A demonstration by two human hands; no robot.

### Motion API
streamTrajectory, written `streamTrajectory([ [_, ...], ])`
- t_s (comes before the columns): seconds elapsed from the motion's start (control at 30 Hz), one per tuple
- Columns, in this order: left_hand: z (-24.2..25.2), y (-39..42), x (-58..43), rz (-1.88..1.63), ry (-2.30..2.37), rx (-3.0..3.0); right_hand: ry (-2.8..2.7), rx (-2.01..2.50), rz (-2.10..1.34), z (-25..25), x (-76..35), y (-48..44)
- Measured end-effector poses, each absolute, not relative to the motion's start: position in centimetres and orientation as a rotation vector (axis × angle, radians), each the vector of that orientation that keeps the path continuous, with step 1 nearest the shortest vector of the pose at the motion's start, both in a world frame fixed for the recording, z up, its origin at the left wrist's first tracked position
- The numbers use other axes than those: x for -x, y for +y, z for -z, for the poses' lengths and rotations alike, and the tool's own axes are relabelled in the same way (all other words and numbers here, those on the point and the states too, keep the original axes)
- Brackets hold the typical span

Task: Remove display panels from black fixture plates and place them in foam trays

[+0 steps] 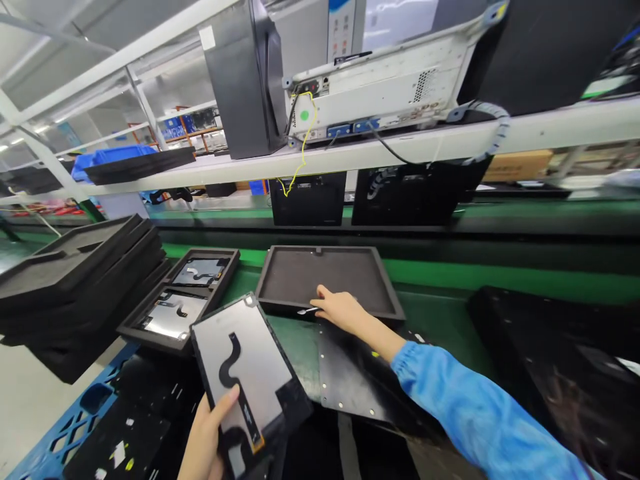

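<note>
My left hand [210,423] grips an LCD screen panel [260,353] by its lower left edge, thumb on the silvery back. A curved black flex cable [231,367] lies across that back. Over the front edge of a black foam tray [300,267] is my right hand [343,310], its fingers bent together. A thin white-and-dark piece [307,311] shows at those fingertips, too small to name. Left of the tray, a second foam tray [129,327] holds two similar panels [167,317], each in its own compartment.
A tall stack of black foam trays [75,267] stands at the left, above a blue plastic crate [55,427]. A black riveted case [350,383] lies below my right forearm. More black cases [550,360] are at the right. A shelf [400,150] with white equipment [370,93] spans the back.
</note>
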State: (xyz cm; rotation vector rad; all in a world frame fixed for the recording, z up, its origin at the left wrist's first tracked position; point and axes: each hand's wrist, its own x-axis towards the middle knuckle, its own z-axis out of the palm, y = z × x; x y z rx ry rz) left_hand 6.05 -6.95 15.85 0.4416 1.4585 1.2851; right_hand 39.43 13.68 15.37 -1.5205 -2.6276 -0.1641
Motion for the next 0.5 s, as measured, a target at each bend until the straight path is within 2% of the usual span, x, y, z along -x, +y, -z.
streamTrajectory([
  [0.23, -21.7, 0.4, -7.5, -1.302, 1.252, -0.776, -2.428, 1.522, 0.138, -15.6, -41.0, 12.5],
  [0.37, -25.2, 8.5, -9.4, -1.149, 1.475, -1.478, -2.053, 1.608, -0.003, -15.2, -44.4, 5.2],
  [0.5, -29.0, 17.3, -13.6, -1.055, 1.659, -1.834, -1.586, 1.534, -0.307, -11.8, -46.6, -5.5],
])
